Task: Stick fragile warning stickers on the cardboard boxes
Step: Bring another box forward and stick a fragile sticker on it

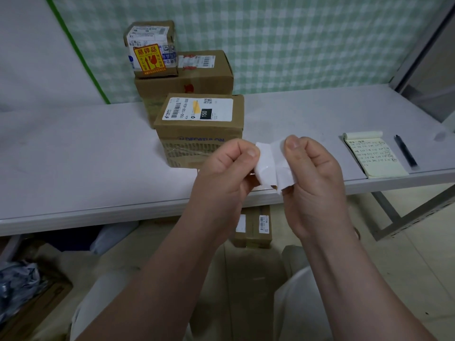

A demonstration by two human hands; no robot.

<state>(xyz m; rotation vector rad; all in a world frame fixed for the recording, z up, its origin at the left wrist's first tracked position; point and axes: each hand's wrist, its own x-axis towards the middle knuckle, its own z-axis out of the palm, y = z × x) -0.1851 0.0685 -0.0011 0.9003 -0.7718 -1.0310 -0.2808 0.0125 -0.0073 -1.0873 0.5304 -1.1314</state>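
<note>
Left hand [229, 166] and right hand [312, 168] both pinch white sticker sheet [270, 166] above table [73, 168] edge; peel backing slowly, keep glue side unfolded; nearest box [199, 134] just beyond, unstickered on visible faces.

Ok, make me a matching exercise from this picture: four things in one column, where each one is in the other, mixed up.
Column one:
1. small box
2. front box
3. notepad
4. white sheet

Column two:
A. pinched between left hand and right hand
B. on top of the back box
C. beside the pen
D. nearest the person, white label on top

Pairs: 1-B, 2-D, 3-C, 4-A.
</note>
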